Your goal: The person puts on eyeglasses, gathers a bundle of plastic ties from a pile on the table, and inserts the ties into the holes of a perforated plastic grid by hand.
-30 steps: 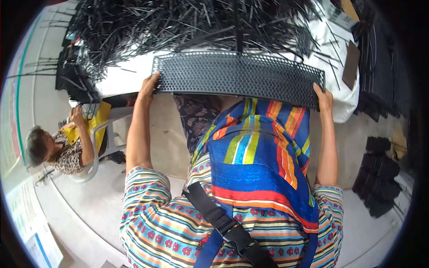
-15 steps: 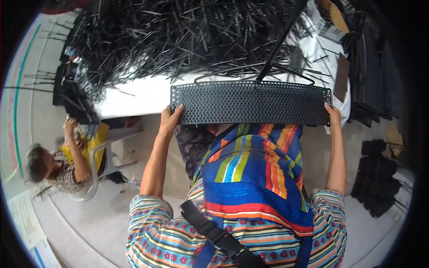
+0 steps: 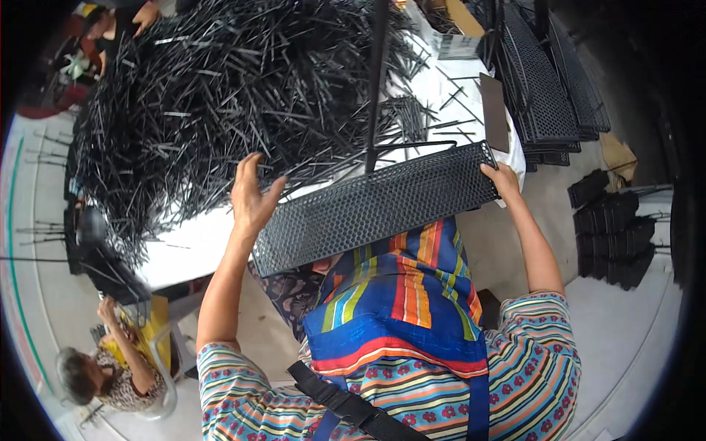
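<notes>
A long black perforated metal panel [image 3: 375,202] lies at the table's near edge, tilted so that its right end sits farther off. A black rod frame rises from its far side. My right hand [image 3: 502,180] grips the panel's right end, thumb on top. Off the panel's left end, my left hand [image 3: 254,197] is raised with fingers and thumb apart, and holds nothing. Just beyond it spreads a big heap of thin black strips [image 3: 243,95].
A white-covered table [image 3: 187,246] carries the heap. Flat brown piece [image 3: 494,110] and open cardboard box [image 3: 460,18] lie at right, beside stacked perforated panels [image 3: 540,88]. Black bundles [image 3: 614,235] stand on the floor. A seated person [image 3: 110,375] works at left; another person [image 3: 118,29] is at far left.
My left hand has let go of the panel's left end and moved up toward the heap. The panel has turned, its left end now nearer me. The view has shifted right.
</notes>
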